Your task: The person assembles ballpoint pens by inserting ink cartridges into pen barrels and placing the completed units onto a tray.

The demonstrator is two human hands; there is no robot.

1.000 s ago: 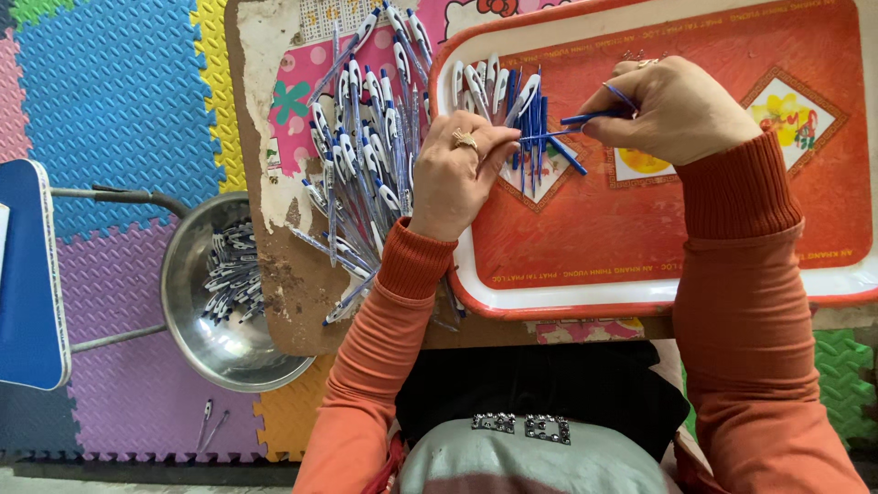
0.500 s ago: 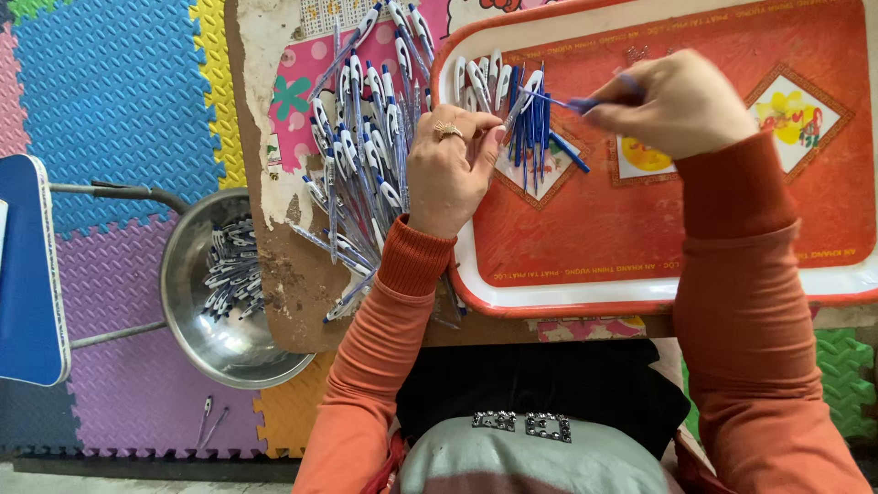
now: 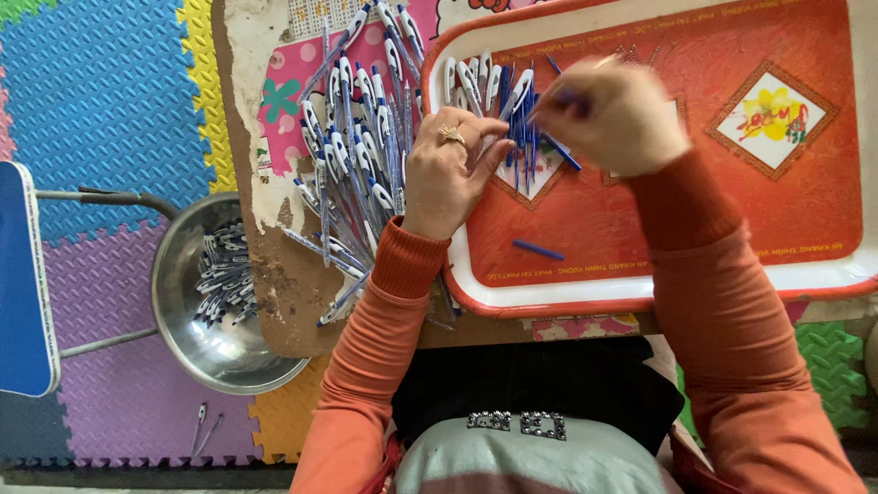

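Note:
My left hand (image 3: 450, 169), with a gold ring, rests at the left rim of a red tray (image 3: 640, 229), fingers spread over a small bunch of blue pen parts (image 3: 523, 137). My right hand (image 3: 611, 117) is blurred above the same bunch, fingers pinched on a thin blue pen part. A heap of white-and-blue pen barrels (image 3: 361, 146) lies on the worn board left of the tray. One loose blue piece (image 3: 538, 249) lies on the tray floor nearer me.
A steel bowl (image 3: 183, 274) holding more pen parts stands on the coloured foam mat at the left. A blue stool (image 3: 23, 284) is at the far left edge. Two small metal clips (image 3: 206, 425) lie on the purple mat.
My right hand has moved left toward the bunch of blue parts with the thin blue piece. My left hand has stayed at the tray rim.

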